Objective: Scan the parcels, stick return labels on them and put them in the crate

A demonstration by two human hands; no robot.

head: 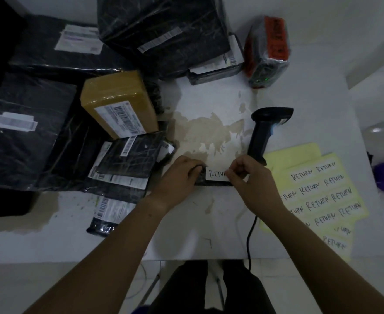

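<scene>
Small black parcel point(211, 183), white handwritten RETURN label point(216, 173)

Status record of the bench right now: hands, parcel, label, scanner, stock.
left hand: holds small black parcel on the table
right hand: pinches return label over that parcel
scanner: lying on table, beyond right hand
label sheets: yellow, right of hands
waiting parcels: piled at left, brown parcel among them

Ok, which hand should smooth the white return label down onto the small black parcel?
Right. The right hand pinches the white handwritten return label at its right end, over the small black plastic-wrapped parcel, while the left hand grips the parcel's left end, probably steadying it.
</scene>
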